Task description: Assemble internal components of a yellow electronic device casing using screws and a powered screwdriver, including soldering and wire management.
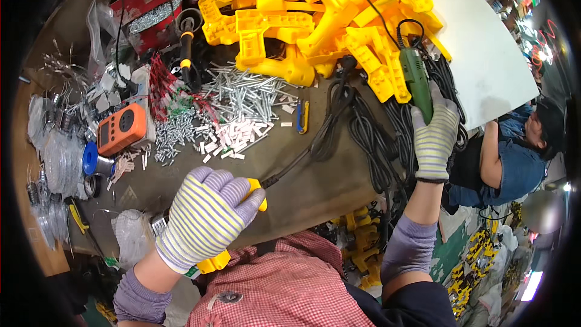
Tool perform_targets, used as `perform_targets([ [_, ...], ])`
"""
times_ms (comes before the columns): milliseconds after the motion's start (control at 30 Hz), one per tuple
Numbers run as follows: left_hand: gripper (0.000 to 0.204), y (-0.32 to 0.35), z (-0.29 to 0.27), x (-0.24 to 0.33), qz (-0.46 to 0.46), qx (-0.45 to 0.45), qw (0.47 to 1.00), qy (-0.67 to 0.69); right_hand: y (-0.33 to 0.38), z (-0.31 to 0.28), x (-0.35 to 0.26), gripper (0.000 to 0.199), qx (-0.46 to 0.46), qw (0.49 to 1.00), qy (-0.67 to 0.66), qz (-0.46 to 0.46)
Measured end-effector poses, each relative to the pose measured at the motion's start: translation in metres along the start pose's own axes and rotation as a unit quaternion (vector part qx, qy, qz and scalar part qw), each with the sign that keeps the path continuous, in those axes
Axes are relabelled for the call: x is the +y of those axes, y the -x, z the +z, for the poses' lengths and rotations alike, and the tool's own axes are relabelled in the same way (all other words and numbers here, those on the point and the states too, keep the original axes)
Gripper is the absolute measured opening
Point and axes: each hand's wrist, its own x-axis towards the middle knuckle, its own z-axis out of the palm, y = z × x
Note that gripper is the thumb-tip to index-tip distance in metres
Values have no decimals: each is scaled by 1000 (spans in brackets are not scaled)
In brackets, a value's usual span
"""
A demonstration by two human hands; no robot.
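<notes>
My left hand (209,215), in a striped knit glove, is closed around a yellow plastic tool body (213,262). Most of that body is hidden behind the glove, and a black power cord (293,163) runs out of its far end. At the right, my gloved right hand (436,136) grips the lower part of a green electric screwdriver (415,75), which hangs from a dark cable. The screwdriver's tip is hidden by the hand. Bundled black cords (372,136) lie just left of this hand.
A heap of yellow housing shells (327,9) fills the far middle. Long screws (248,91), small screws (175,136) and white pieces (233,139) lie left of centre. Around them are an orange meter (122,129), a solder spool (97,162) and a soldering iron (186,48). A person (514,151) sits at right.
</notes>
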Motion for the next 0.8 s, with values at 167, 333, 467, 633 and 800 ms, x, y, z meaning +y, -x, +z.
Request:
perform_targets([
  [167,47,10,0,-4,-79,-6,994,79,-14,13,34,68,-54,998,-5,-38],
  [333,51,12,6,-4,-124,-13,987,103,-9,-30,12,56,-18,896,-416,152],
  [467,51,18,10,-7,-257,-84,958,99,16,-45,-73,58,-136,377,-910,110],
  [633,44,17,23,-8,-255,-80,955,132,36,-49,-185,66,-214,353,-910,-39],
  [800,45,23,30,-8,-261,-77,954,123,53,-34,-210,71,-200,429,-880,-44],
])
